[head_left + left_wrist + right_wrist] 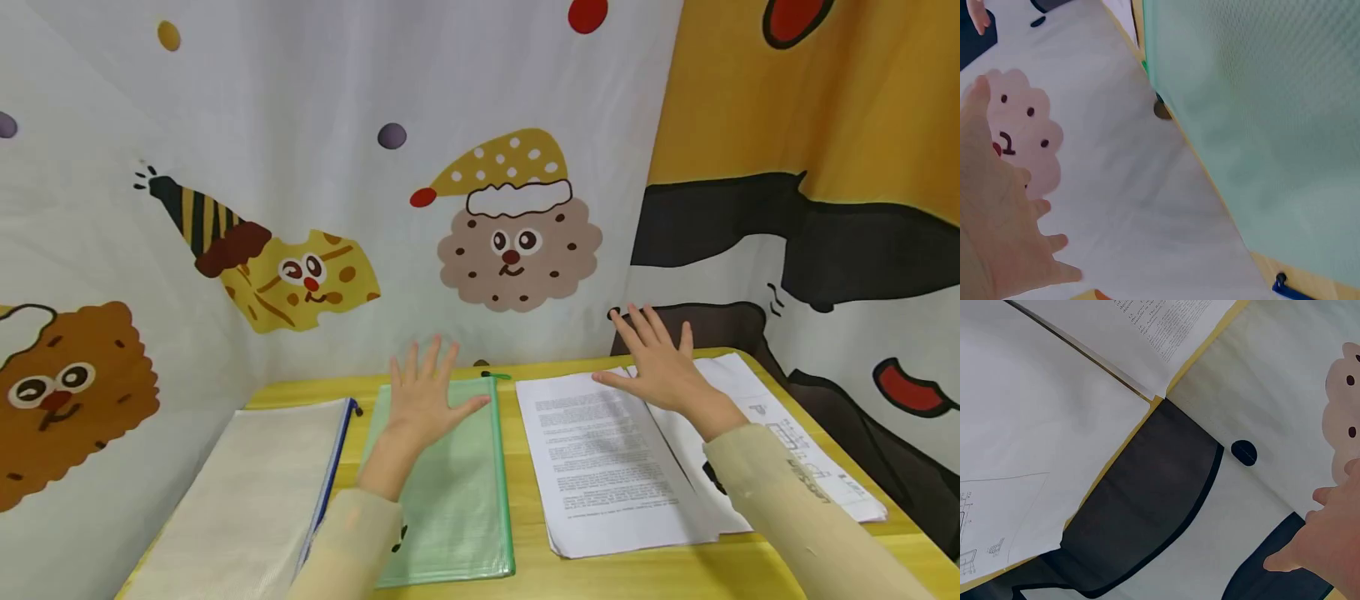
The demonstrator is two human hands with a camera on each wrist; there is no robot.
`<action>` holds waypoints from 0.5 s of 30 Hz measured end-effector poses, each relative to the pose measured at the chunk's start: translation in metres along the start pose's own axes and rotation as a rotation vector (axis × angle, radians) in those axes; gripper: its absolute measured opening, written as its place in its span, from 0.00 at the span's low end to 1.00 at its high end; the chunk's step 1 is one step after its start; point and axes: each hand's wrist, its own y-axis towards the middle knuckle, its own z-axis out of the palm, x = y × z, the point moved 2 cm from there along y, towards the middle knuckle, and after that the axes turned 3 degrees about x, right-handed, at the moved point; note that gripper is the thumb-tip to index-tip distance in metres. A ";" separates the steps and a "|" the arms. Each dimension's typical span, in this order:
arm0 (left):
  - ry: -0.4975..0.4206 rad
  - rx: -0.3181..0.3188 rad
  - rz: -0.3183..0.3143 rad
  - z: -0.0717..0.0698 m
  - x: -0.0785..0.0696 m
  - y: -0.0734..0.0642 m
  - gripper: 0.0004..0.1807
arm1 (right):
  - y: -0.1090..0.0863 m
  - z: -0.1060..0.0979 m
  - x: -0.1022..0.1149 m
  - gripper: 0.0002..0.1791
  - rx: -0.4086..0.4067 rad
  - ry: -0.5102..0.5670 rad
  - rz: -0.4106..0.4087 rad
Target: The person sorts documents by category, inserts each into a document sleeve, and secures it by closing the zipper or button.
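My left hand (423, 407) is held over the green zip folder (450, 500), fingers spread and straight, holding nothing. Spread the same way, my right hand (660, 367) hovers above two stacks of paper. The left one is a printed text stack (600, 475); beside it lies a stack with line drawings (795, 450), partly hidden by my right sleeve. In the left wrist view the left hand (1004, 212) appears apart from the green folder (1260, 125). The right wrist view has the right hand (1322, 531) away from the papers.
A whitish zip folder (255, 475) with a blue edge lies at the left of the yellow wooden table (528, 517). Behind and beside the table hangs a white cloth (322, 108) printed with cartoon food figures. A dark and orange pattern (847, 242) covers its right side.
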 end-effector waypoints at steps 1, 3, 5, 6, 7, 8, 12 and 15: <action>-0.015 0.003 -0.005 0.000 -0.002 -0.002 0.55 | 0.000 0.000 0.000 0.56 0.000 0.001 0.001; -0.058 0.017 -0.018 0.002 -0.007 -0.005 0.55 | 0.001 0.000 -0.001 0.56 -0.001 0.002 0.002; -0.122 0.039 -0.029 0.004 -0.012 -0.008 0.55 | 0.002 0.001 -0.002 0.56 -0.006 0.009 0.002; -0.157 0.051 -0.034 0.005 -0.014 -0.010 0.55 | 0.002 0.002 -0.003 0.56 -0.006 0.010 0.008; -0.198 0.060 -0.036 0.006 -0.016 -0.012 0.56 | 0.003 0.003 -0.004 0.56 -0.005 0.013 0.012; -0.254 0.073 -0.038 0.008 -0.018 -0.013 0.56 | 0.002 0.004 -0.005 0.56 -0.003 0.018 0.014; -0.473 0.136 -0.036 0.015 -0.024 -0.019 0.58 | 0.001 0.009 -0.009 0.57 0.003 0.046 0.025; -0.600 0.184 -0.036 0.020 -0.028 -0.023 0.59 | -0.001 0.011 -0.012 0.57 0.012 0.069 0.033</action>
